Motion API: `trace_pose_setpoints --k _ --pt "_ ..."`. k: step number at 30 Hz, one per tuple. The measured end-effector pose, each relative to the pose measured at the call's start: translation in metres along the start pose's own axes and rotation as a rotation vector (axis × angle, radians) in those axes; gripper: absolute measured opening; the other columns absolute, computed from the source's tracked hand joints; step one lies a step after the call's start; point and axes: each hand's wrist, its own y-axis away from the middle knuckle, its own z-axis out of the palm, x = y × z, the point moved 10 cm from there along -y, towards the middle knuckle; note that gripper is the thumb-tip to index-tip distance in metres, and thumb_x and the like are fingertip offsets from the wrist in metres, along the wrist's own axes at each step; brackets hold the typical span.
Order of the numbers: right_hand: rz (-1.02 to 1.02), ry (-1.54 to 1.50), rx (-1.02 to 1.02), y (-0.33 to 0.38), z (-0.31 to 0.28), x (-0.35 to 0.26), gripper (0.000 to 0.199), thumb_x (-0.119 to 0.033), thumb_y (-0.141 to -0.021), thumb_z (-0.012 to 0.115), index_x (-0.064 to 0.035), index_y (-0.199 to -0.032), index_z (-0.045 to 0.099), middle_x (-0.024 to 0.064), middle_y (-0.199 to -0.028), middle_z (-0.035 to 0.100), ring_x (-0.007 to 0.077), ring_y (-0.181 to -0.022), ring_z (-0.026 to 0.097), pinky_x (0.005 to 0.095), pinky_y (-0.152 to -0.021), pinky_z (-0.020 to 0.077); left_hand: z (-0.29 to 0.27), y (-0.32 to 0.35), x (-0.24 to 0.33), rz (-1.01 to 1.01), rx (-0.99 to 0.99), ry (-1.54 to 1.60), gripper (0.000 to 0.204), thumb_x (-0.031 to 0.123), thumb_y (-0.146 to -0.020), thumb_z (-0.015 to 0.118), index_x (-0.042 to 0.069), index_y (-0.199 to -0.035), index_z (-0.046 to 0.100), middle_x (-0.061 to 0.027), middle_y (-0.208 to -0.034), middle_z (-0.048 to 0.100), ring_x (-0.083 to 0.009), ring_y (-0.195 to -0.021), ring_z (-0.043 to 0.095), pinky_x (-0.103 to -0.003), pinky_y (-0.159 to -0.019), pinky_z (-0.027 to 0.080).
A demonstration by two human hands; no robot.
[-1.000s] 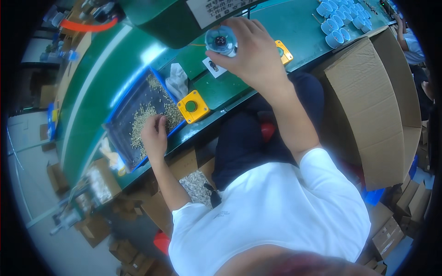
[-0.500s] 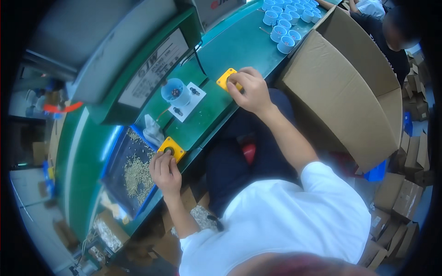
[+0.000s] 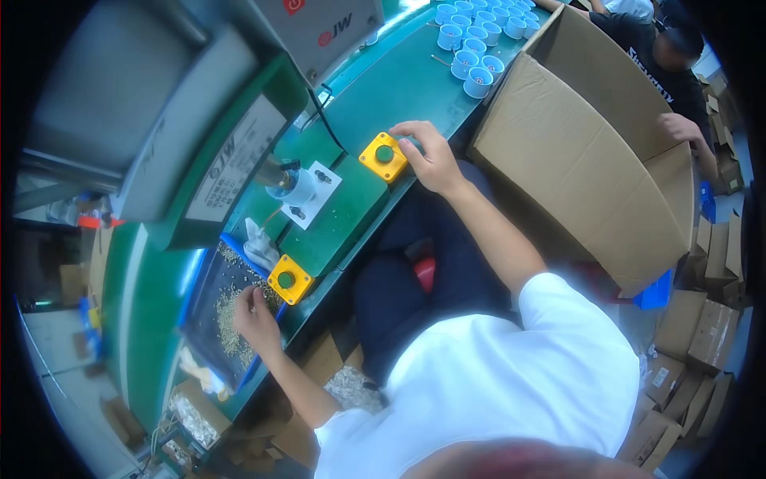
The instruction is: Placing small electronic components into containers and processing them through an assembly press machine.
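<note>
My right hand (image 3: pixel 431 160) hovers just beside a yellow button box (image 3: pixel 383 157) with a green push button; its fingers are apart and hold nothing. At the lower left, my left hand (image 3: pixel 256 321) is over the edge of a blue-rimmed tray (image 3: pixel 209 307) of small brass-coloured parts, its fingers loosely bent and apart. A second yellow button box (image 3: pixel 290 279) lies just above that hand, not touched. Between the boxes a light blue cup (image 3: pixel 298 188) sits on a white plate (image 3: pixel 323 185), with the metal ram (image 3: pixel 275 173) of a press lowered into it.
The green press head (image 3: pixel 231 160) looms at the upper left. Several light blue cups (image 3: pixel 477 81) stand at the far end of the green bench (image 3: pixel 363 104). A big open cardboard box (image 3: pixel 574 176) is on the right, and another person (image 3: pixel 666 80) is behind it.
Both my hands have come off the green buttons, the right one rightward, the left one down over the tray. The press ram has come down into the cup. The other person's hand now shows at the box.
</note>
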Motion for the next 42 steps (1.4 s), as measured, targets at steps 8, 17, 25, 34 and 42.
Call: trace_pose_setpoints --k 8,17,25,34,42 --pt "-0.053 -0.158 -0.078 0.004 0.012 -0.009 0.027 -0.015 -0.098 0.062 -0.0023 -0.122 0.067 0.0144 -0.128 0.068 0.0325 -0.119 0.061 0.0399 -0.107 0.0458 0.003 -0.002 0.000 0.013 -0.019 -0.023 0.017 0.007 -0.098 0.070 -0.002 -0.112 0.074 -0.0145 -0.098 0.076 -0.0208 -0.087 0.073 -0.032 -0.083 0.056" --pt "-0.180 0.100 -0.182 0.005 0.021 -0.030 0.033 -0.020 -0.092 0.069 -0.0050 -0.122 0.067 0.0089 -0.132 0.068 0.0318 -0.123 0.054 0.0406 -0.107 0.0466 0.004 -0.001 -0.004 -0.108 -0.083 0.110 0.014 0.007 -0.097 0.072 -0.002 -0.107 0.076 -0.0109 -0.095 0.077 -0.0171 -0.088 0.072 -0.028 -0.083 0.054" --pt "-0.179 0.110 -0.190 0.007 0.022 -0.031 0.035 -0.017 -0.090 0.069 -0.0047 -0.122 0.067 0.0097 -0.133 0.067 0.0321 -0.124 0.054 0.0410 -0.108 0.0444 -0.011 -0.032 0.060 0.160 0.019 0.238 0.010 0.006 -0.089 0.079 -0.001 -0.097 0.077 -0.0085 -0.090 0.071 -0.0173 -0.080 0.066 -0.028 -0.074 0.051" --pt "-0.189 0.123 -0.206 0.005 0.023 -0.032 0.036 -0.021 -0.092 0.070 -0.0050 -0.123 0.067 0.0083 -0.133 0.067 0.0321 -0.124 0.053 0.0407 -0.107 0.0463 0.015 -0.102 0.178 0.360 -0.195 0.228 0.022 0.019 -0.089 0.084 -0.001 -0.098 0.080 -0.0025 -0.079 0.061 -0.0087 -0.067 0.048 -0.027 -0.058 0.035" --pt "-0.153 0.075 -0.232 0.005 0.017 -0.030 0.040 -0.025 -0.091 0.072 -0.0060 -0.125 0.067 0.0115 -0.134 0.066 0.0339 -0.127 0.053 0.0427 -0.109 0.0459 0.057 -0.133 0.208 0.265 -0.428 -0.036 0.030 0.028 -0.087 0.085 0.001 -0.100 0.082 -0.0079 -0.073 0.067 -0.0125 -0.062 0.054 -0.030 -0.058 0.042"
